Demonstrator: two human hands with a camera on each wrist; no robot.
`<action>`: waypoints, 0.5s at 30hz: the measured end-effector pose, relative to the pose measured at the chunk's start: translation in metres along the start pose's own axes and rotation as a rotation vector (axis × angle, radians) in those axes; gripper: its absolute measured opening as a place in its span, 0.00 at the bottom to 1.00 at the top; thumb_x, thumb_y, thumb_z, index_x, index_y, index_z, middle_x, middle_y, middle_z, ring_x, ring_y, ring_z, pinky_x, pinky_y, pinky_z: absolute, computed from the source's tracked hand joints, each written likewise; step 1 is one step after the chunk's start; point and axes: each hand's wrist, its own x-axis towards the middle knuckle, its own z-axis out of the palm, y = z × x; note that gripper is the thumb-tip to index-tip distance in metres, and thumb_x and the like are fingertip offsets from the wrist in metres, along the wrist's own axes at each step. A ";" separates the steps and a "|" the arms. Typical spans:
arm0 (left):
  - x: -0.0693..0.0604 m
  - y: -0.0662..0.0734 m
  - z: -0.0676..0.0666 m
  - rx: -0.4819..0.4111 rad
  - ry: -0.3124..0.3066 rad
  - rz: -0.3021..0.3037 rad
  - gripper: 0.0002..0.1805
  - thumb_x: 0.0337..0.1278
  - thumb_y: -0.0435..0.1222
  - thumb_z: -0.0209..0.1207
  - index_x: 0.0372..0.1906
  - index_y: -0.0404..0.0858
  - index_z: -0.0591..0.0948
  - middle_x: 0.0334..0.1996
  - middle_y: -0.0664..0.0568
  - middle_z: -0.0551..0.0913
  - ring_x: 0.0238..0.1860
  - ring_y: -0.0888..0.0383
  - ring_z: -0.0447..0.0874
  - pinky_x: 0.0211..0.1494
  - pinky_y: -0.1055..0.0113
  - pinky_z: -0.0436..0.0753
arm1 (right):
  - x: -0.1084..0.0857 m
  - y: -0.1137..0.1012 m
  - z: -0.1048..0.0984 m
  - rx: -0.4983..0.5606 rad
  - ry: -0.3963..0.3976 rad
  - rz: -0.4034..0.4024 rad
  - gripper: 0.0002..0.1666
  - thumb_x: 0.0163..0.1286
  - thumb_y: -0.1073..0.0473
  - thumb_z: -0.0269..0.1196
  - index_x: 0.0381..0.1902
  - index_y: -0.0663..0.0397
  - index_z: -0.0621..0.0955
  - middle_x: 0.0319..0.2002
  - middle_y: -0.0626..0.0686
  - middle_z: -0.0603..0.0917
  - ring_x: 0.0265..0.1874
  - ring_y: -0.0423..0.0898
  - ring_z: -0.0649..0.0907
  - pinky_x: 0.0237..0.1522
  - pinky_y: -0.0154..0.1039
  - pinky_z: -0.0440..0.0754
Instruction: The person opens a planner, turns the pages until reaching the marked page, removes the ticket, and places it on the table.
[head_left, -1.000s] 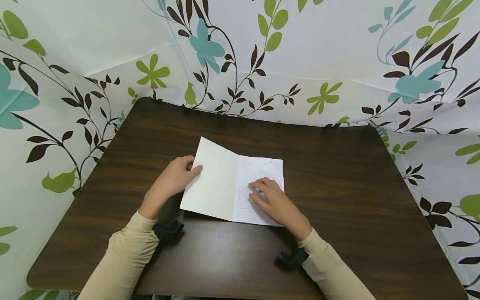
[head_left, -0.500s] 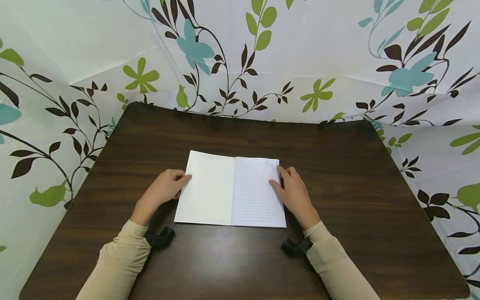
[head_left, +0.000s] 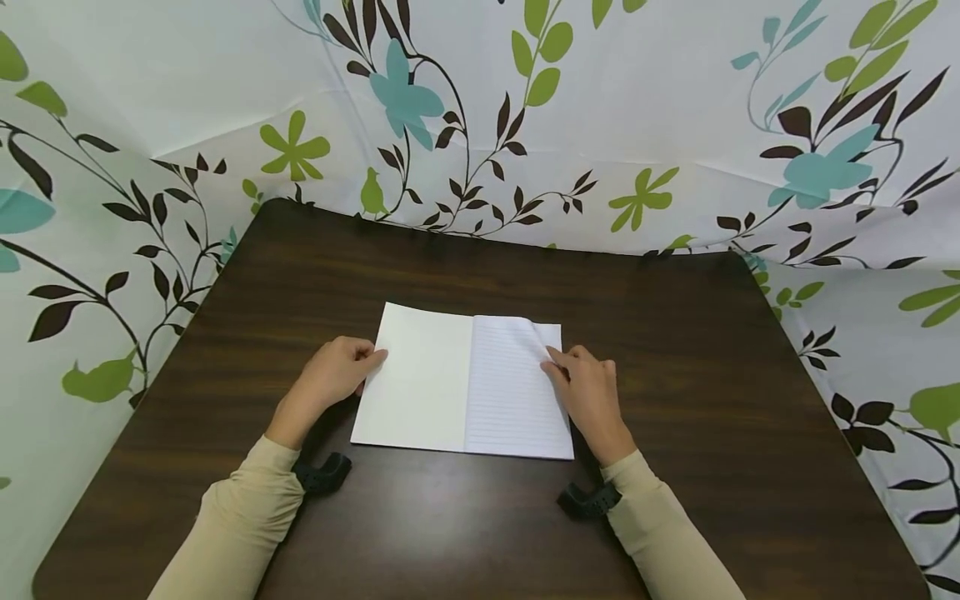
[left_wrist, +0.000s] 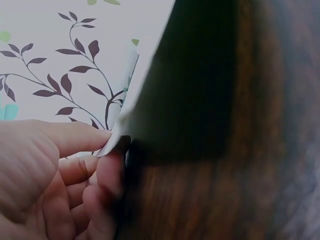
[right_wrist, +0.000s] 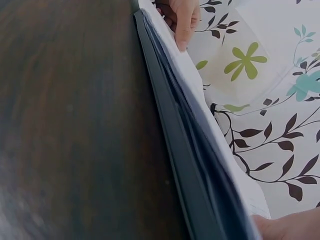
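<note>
An open notebook [head_left: 517, 387] lies on the dark table, its blank inside cover [head_left: 416, 379] to the left and a lined page to the right. My left hand [head_left: 335, 367] pinches the outer edge of that cover between thumb and fingers; the left wrist view shows the cover's edge [left_wrist: 116, 131] in the grip. At the notebook's right edge, my right hand [head_left: 592, 396] pinches the lined page, whose upper right corner curls up and shows another sheet [head_left: 551, 335] below. In the right wrist view only a small part of the right hand [right_wrist: 290, 227] shows.
The dark wood-grain table [head_left: 675, 333] extends around the notebook on all sides. A white cloth [head_left: 585, 100] with leaves, flowers and birds hangs behind and beside it. Black camera mounts sit on both wrists [head_left: 322, 475].
The left cover has come down flatter and the left hand lowered with it. My right hand moved from over the page to its right edge, and the page's corner has lifted.
</note>
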 end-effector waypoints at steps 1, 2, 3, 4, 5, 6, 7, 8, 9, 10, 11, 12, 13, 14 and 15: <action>0.000 0.000 0.000 -0.001 -0.004 0.001 0.22 0.79 0.42 0.53 0.23 0.40 0.75 0.13 0.53 0.74 0.18 0.56 0.72 0.25 0.64 0.66 | 0.000 0.000 0.000 0.010 0.005 0.001 0.22 0.73 0.52 0.69 0.61 0.52 0.85 0.33 0.53 0.82 0.25 0.47 0.74 0.39 0.45 0.59; 0.001 -0.001 0.001 -0.003 -0.008 0.000 0.22 0.79 0.42 0.53 0.23 0.40 0.75 0.13 0.53 0.74 0.18 0.56 0.71 0.25 0.64 0.67 | -0.001 0.000 0.000 0.026 0.005 0.007 0.23 0.72 0.53 0.70 0.62 0.54 0.85 0.32 0.53 0.82 0.24 0.46 0.73 0.39 0.44 0.59; 0.001 -0.001 0.001 -0.005 -0.010 0.000 0.22 0.79 0.42 0.53 0.23 0.39 0.74 0.13 0.53 0.74 0.18 0.56 0.71 0.25 0.64 0.66 | -0.001 0.001 0.000 0.043 0.005 0.014 0.24 0.72 0.54 0.70 0.63 0.54 0.84 0.31 0.53 0.81 0.24 0.46 0.73 0.39 0.44 0.58; 0.001 -0.001 0.001 -0.008 -0.013 0.002 0.22 0.79 0.42 0.53 0.23 0.39 0.75 0.13 0.53 0.74 0.17 0.56 0.70 0.25 0.65 0.66 | -0.001 0.001 -0.001 0.061 0.004 0.023 0.26 0.71 0.55 0.71 0.65 0.55 0.82 0.31 0.53 0.80 0.25 0.46 0.72 0.39 0.44 0.58; 0.001 -0.001 0.001 -0.011 -0.016 0.001 0.22 0.79 0.42 0.53 0.23 0.39 0.74 0.13 0.53 0.74 0.17 0.56 0.70 0.24 0.65 0.66 | 0.000 0.001 -0.001 0.081 0.000 0.035 0.29 0.71 0.55 0.71 0.68 0.56 0.80 0.31 0.53 0.80 0.25 0.47 0.72 0.40 0.45 0.59; 0.001 -0.002 0.001 -0.016 -0.017 -0.002 0.22 0.80 0.42 0.53 0.23 0.39 0.75 0.13 0.53 0.74 0.17 0.57 0.69 0.24 0.65 0.65 | 0.001 0.001 -0.001 0.107 -0.005 0.050 0.33 0.71 0.56 0.71 0.70 0.58 0.77 0.32 0.53 0.79 0.26 0.47 0.72 0.41 0.45 0.59; 0.001 -0.002 0.001 -0.021 -0.017 -0.003 0.22 0.80 0.42 0.53 0.24 0.39 0.75 0.13 0.53 0.74 0.16 0.57 0.68 0.23 0.65 0.65 | 0.002 0.001 -0.001 0.137 -0.011 0.065 0.36 0.71 0.57 0.71 0.73 0.60 0.74 0.32 0.53 0.79 0.27 0.47 0.72 0.43 0.46 0.59; 0.001 -0.002 0.001 -0.028 -0.017 -0.004 0.22 0.80 0.43 0.53 0.24 0.39 0.76 0.13 0.53 0.73 0.16 0.57 0.67 0.23 0.66 0.64 | 0.003 0.001 -0.002 0.172 -0.019 0.084 0.39 0.71 0.58 0.71 0.75 0.61 0.71 0.33 0.54 0.78 0.28 0.47 0.72 0.45 0.46 0.59; 0.001 -0.003 0.000 -0.035 -0.016 -0.003 0.22 0.80 0.43 0.53 0.24 0.39 0.76 0.13 0.53 0.73 0.16 0.57 0.66 0.22 0.66 0.64 | 0.004 0.001 -0.002 0.204 -0.024 0.101 0.41 0.70 0.59 0.71 0.76 0.63 0.69 0.33 0.54 0.78 0.28 0.47 0.72 0.47 0.47 0.59; 0.001 -0.003 0.000 -0.044 -0.014 -0.002 0.22 0.80 0.43 0.52 0.24 0.39 0.76 0.13 0.53 0.73 0.16 0.57 0.66 0.22 0.65 0.65 | 0.006 0.001 -0.003 0.233 -0.026 0.113 0.41 0.70 0.60 0.71 0.76 0.64 0.68 0.34 0.55 0.78 0.29 0.48 0.73 0.47 0.47 0.61; 0.001 -0.003 0.000 -0.051 -0.012 -0.002 0.22 0.80 0.43 0.52 0.25 0.39 0.76 0.13 0.53 0.73 0.16 0.57 0.67 0.22 0.65 0.65 | 0.007 0.001 -0.004 0.262 -0.027 0.123 0.40 0.70 0.61 0.71 0.75 0.66 0.69 0.34 0.56 0.78 0.30 0.48 0.73 0.48 0.47 0.61; 0.001 -0.003 0.000 -0.058 -0.009 -0.001 0.22 0.81 0.43 0.52 0.25 0.38 0.76 0.13 0.52 0.73 0.16 0.57 0.67 0.23 0.65 0.65 | 0.008 0.001 -0.004 0.287 -0.024 0.131 0.37 0.70 0.61 0.71 0.72 0.67 0.72 0.34 0.56 0.77 0.31 0.49 0.74 0.48 0.46 0.63; 0.001 -0.003 0.000 -0.062 -0.009 0.001 0.23 0.81 0.44 0.51 0.25 0.38 0.76 0.13 0.53 0.73 0.16 0.57 0.68 0.23 0.65 0.66 | 0.009 0.001 -0.005 0.305 -0.020 0.138 0.33 0.69 0.62 0.71 0.69 0.67 0.74 0.35 0.57 0.78 0.32 0.49 0.75 0.46 0.45 0.66; 0.000 -0.003 0.000 -0.065 -0.008 0.001 0.23 0.81 0.44 0.51 0.24 0.38 0.76 0.13 0.53 0.73 0.17 0.56 0.69 0.24 0.64 0.67 | 0.009 0.001 -0.005 0.318 -0.009 0.140 0.30 0.69 0.63 0.71 0.66 0.67 0.77 0.35 0.57 0.78 0.32 0.49 0.75 0.44 0.43 0.68; 0.000 -0.003 0.000 -0.066 -0.007 0.002 0.23 0.82 0.44 0.50 0.24 0.38 0.75 0.13 0.53 0.73 0.17 0.56 0.70 0.24 0.64 0.67 | 0.010 0.001 -0.006 0.326 0.002 0.139 0.26 0.69 0.63 0.71 0.62 0.66 0.80 0.36 0.58 0.78 0.33 0.50 0.76 0.43 0.42 0.68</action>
